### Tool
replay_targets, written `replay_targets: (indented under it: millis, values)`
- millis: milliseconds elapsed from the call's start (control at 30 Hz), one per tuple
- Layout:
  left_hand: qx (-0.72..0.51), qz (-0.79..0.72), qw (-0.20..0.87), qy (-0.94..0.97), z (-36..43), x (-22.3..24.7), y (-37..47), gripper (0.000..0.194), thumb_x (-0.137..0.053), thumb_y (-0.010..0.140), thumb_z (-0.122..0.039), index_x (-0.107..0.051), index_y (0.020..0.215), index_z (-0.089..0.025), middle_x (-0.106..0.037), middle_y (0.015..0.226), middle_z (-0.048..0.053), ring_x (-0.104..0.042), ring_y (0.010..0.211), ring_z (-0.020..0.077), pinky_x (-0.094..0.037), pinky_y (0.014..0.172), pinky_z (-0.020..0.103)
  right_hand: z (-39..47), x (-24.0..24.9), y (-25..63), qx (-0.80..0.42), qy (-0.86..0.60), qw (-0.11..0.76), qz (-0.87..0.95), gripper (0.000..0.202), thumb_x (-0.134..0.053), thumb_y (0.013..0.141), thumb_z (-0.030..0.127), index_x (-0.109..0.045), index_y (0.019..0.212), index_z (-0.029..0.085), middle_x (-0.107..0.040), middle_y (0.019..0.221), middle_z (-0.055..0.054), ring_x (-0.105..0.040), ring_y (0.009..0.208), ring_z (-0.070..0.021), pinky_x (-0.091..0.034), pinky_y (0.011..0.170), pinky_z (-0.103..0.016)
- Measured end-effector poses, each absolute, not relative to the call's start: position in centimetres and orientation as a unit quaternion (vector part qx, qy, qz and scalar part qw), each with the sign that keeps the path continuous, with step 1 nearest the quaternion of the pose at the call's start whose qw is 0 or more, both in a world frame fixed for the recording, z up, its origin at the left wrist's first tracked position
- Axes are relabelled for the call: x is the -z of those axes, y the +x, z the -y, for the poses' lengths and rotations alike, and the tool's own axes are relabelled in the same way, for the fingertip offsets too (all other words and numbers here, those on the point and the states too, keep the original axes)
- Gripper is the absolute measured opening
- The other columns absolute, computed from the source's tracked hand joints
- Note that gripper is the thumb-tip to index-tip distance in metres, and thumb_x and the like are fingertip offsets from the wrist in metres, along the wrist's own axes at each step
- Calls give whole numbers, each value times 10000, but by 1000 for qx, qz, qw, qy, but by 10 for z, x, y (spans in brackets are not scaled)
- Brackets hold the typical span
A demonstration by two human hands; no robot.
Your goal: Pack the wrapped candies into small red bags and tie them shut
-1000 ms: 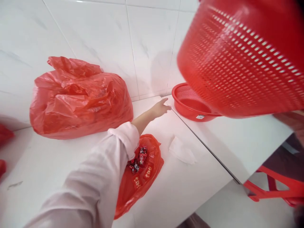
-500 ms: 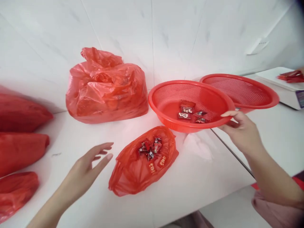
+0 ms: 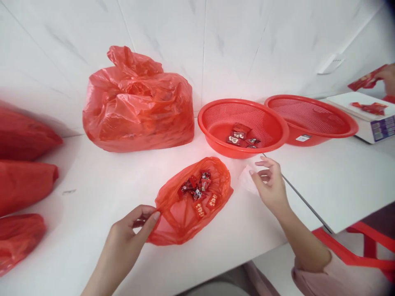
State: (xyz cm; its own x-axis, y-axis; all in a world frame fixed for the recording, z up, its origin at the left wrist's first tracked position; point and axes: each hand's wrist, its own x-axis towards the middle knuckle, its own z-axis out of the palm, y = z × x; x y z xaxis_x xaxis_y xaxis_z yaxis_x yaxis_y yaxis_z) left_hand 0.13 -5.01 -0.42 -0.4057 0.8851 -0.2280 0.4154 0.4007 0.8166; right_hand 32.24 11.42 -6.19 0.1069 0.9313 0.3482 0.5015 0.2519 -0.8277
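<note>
My left hand (image 3: 132, 238) pinches the left rim of an opened red plastic bag (image 3: 175, 228) lying on the white table. Inside the bag are several small wrapped candies (image 3: 197, 187), two of them bearing gold lettering. My right hand (image 3: 270, 185) is in the air between the bag and a red plastic basket (image 3: 210, 137), its fingers apart and holding nothing. A few dark-red wrapped candies (image 3: 239, 135) rest in that basket. Beneath the right fingers lies a thin whitish film (image 3: 247, 181).
A large tied red bag (image 3: 138, 119) stands against the wall. More red bags (image 3: 24, 185) line the left edge. A second red basket (image 3: 314, 131) and a white scale (image 3: 361, 119) with red packets are at right, where another person's hand (image 3: 389, 78) holds a red packet.
My right hand has let go of the basket, which now rests farther back, and moved left. My left hand has reached the bag's rim and gripped it. The other person's hand has lifted a packet.
</note>
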Motion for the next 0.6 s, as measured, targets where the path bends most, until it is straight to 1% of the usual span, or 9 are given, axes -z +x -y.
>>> replay_targets:
  millis: [33,67,167,200,267,333,367,500,600]
  values:
    - [-370,-751,360,413,50,2,3,344,-608,808,-583,-634,815,-240,-653,753,-9,-573,718,170,-439,646,261,-111,62,315,-243,-561,459,645,453,-620,839,377,-502,1259,257,-611,1189,-92,-609,765,-166,-541,698,-339]
    - [-393,-735,375,406,50,0,4,348,-624,803,-579,-639,800,-231,-639,723,-10,-555,688,157,-428,622,247,-110,63,306,-272,-552,430,661,396,-600,849,368,-521,1219,252,-623,1181,-88,-610,748,-159,-536,713,-342]
    - [-449,-680,416,403,46,-1,3,337,-677,789,-544,-654,757,-209,-612,676,-10,-504,618,124,-406,560,214,-122,65,283,-365,-523,330,696,413,-591,817,314,-522,1216,233,-652,1164,-95,-604,681,-146,-527,743,-369]
    - [-467,-660,431,401,45,-1,1,331,-691,784,-531,-656,744,-204,-605,666,-11,-493,603,116,-406,550,207,-128,65,277,-387,-511,310,702,400,-587,800,291,-540,1191,221,-671,1112,-89,-603,672,-147,-525,741,-369]
    - [-509,-620,457,384,43,-2,-4,323,-714,776,-508,-646,716,-197,-593,649,-15,-478,584,104,-411,542,196,-138,57,269,-417,-483,287,714,274,-557,788,269,-605,1048,198,-696,950,-63,-606,672,-153,-520,716,-351]
    - [-556,-588,465,359,42,-6,-11,309,-734,766,-486,-637,709,-198,-587,648,-17,-485,593,103,-429,556,192,-144,41,267,-425,-462,288,723,164,-535,798,286,-625,897,190,-680,829,-42,-605,678,-157,-513,680,-324]
    - [-576,-576,463,349,42,-8,-15,302,-746,758,-476,-636,709,-199,-585,649,-18,-491,603,105,-439,566,191,-145,31,268,-428,-453,294,725,147,-537,805,305,-614,855,190,-666,804,-33,-599,668,-153,-508,657,-313]
    - [-607,-560,449,341,44,-18,-24,296,-769,739,-465,-648,721,-196,-566,655,-20,-484,616,101,-450,568,181,-139,-5,273,-437,-429,339,715,174,-593,806,372,-542,819,206,-603,793,-1,-577,654,-142,-500,597,-285]
    - [-611,-558,447,340,47,-25,-26,294,-774,736,-464,-658,717,-194,-566,655,-22,-478,596,97,-456,554,182,-130,-19,273,-431,-425,356,711,180,-603,809,371,-518,824,213,-588,822,3,-581,679,-142,-517,621,-295]
